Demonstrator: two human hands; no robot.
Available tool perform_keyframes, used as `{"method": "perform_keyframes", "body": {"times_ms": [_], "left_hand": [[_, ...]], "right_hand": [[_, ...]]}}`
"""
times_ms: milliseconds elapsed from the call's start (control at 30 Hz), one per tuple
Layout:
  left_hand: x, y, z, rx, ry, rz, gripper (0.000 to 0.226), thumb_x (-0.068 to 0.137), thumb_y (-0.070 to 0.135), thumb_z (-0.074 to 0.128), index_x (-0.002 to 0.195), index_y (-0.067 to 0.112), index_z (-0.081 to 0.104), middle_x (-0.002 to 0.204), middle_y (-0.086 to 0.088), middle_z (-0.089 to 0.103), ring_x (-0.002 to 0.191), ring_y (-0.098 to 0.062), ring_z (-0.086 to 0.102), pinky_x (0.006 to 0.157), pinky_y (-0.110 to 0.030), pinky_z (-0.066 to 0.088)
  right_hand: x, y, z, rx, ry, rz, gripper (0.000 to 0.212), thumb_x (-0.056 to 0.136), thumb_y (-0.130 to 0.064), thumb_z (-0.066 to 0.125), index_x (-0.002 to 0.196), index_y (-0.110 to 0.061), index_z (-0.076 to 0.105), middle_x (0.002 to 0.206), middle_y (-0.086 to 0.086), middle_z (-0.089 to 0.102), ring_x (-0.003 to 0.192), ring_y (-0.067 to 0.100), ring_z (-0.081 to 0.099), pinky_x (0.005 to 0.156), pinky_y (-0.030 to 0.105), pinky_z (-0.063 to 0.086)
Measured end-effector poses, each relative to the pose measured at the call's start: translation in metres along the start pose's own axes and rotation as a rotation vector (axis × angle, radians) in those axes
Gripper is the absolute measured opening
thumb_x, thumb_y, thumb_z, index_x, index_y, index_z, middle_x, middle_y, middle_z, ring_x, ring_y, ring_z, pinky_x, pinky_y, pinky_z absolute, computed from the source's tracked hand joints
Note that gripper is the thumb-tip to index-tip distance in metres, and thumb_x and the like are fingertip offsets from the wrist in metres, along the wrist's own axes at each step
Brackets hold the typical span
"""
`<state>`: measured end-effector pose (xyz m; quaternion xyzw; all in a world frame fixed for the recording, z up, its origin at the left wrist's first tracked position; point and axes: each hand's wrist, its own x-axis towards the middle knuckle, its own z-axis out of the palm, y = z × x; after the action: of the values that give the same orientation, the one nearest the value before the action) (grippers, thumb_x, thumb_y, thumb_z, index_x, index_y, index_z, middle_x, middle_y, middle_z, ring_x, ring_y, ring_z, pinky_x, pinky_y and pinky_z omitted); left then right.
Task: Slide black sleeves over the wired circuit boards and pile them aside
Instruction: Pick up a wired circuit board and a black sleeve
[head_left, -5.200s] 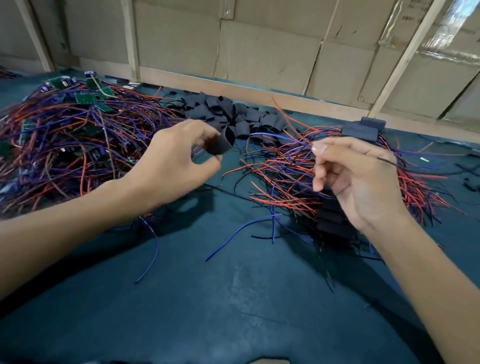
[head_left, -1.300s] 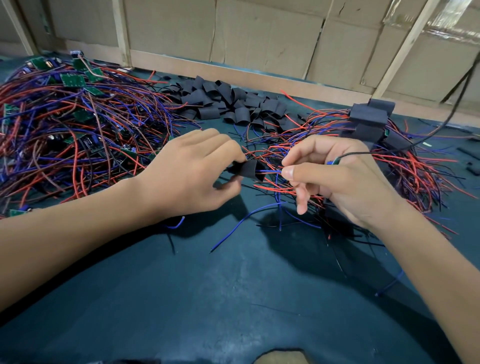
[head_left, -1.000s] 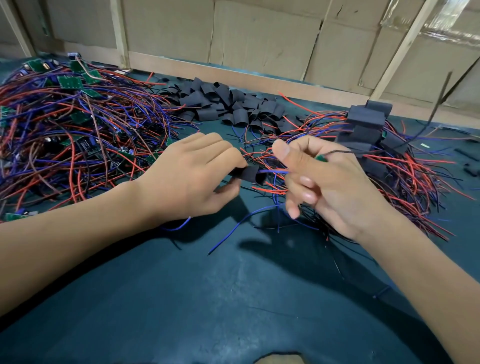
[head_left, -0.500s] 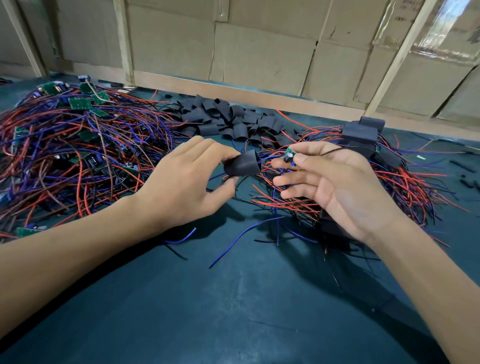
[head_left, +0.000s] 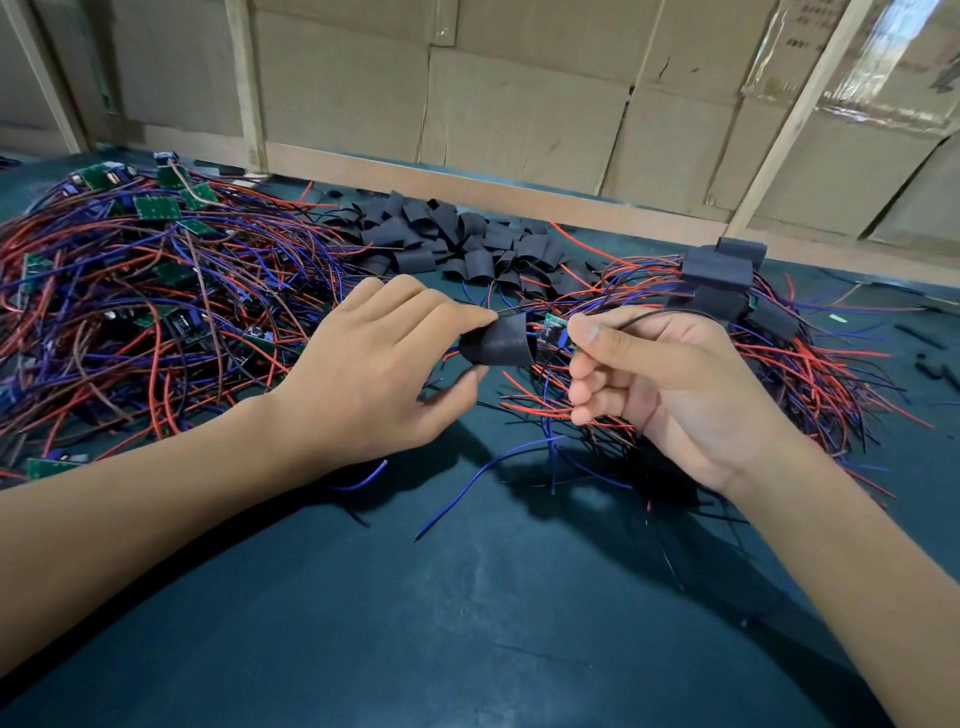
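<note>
My left hand (head_left: 384, 374) pinches a black sleeve (head_left: 501, 340) between thumb and fingers, its wide mouth turned to the right. My right hand (head_left: 670, 384) pinches a small green circuit board (head_left: 553, 328) at its fingertips, just at the sleeve's mouth; a thin black wire runs back over that hand. Red and blue wires hang below the sleeve. Sleeved boards (head_left: 719, 275) lie piled on a wire tangle at the right.
A big heap of unsleeved green boards with red and blue wires (head_left: 135, 291) fills the left of the dark green table (head_left: 467, 623). Loose black sleeves (head_left: 447, 239) lie at the back centre. Cardboard walls (head_left: 519, 104) close the far edge.
The sleeve and the board have come closer together; the board now sits at the sleeve's mouth. Earlier my left hand picked up the sleeve and threaded the wires through it.
</note>
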<state>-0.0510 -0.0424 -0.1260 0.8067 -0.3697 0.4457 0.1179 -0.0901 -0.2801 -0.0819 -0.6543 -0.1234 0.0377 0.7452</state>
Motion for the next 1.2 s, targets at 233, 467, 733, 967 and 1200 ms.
{"method": "perform_keyframes", "body": {"times_ms": [233,467,733,967,1200], "left_hand": [[0.004,-0.001,-0.005,0.034,0.046,0.057,0.033,0.098,0.029,0.062,0.118,0.004,0.07,0.106,-0.005,0.071,0.086,-0.033,0.064,0.07,-0.046,0.046],[0.007,0.005,-0.01,0.018,0.011,0.144,0.037,0.101,0.028,0.059,0.127,0.002,0.066,0.111,-0.009,0.07,0.093,-0.033,0.066,0.074,-0.048,0.048],[0.007,0.011,-0.013,-0.122,-0.044,0.097,0.039,0.102,0.023,0.061,0.132,-0.002,0.059,0.121,-0.014,0.066,0.103,-0.033,0.067,0.079,-0.05,0.053],[0.012,0.02,-0.02,-0.272,-0.091,-0.011,0.042,0.104,0.018,0.054,0.142,0.0,0.051,0.126,-0.013,0.059,0.104,-0.021,0.058,0.077,-0.044,0.059],[0.015,0.017,-0.023,-0.178,-0.074,0.041,0.044,0.104,0.027,0.057,0.143,0.008,0.053,0.13,-0.008,0.062,0.109,-0.023,0.065,0.075,-0.043,0.06]], "right_hand": [[-0.002,0.0,0.002,-0.005,-0.069,-0.009,0.014,0.07,-0.024,0.082,0.078,-0.013,0.08,0.069,0.011,0.069,0.056,0.02,0.066,0.053,0.029,0.056],[-0.001,-0.001,0.0,-0.017,-0.078,-0.015,0.015,0.066,-0.027,0.084,0.076,-0.017,0.078,0.064,0.006,0.066,0.052,0.018,0.063,0.05,0.028,0.055],[-0.001,0.003,0.005,-0.061,-0.068,-0.093,0.019,0.066,-0.035,0.085,0.076,-0.021,0.076,0.067,0.008,0.067,0.052,0.022,0.065,0.049,0.031,0.055],[-0.001,0.005,0.008,-0.061,-0.053,-0.22,0.025,0.067,-0.042,0.084,0.081,-0.022,0.079,0.067,0.009,0.069,0.052,0.023,0.066,0.048,0.031,0.055],[-0.002,0.001,0.006,-0.099,-0.12,-0.222,0.026,0.074,-0.03,0.088,0.096,-0.018,0.081,0.078,0.01,0.072,0.062,0.025,0.07,0.055,0.031,0.058]]}}
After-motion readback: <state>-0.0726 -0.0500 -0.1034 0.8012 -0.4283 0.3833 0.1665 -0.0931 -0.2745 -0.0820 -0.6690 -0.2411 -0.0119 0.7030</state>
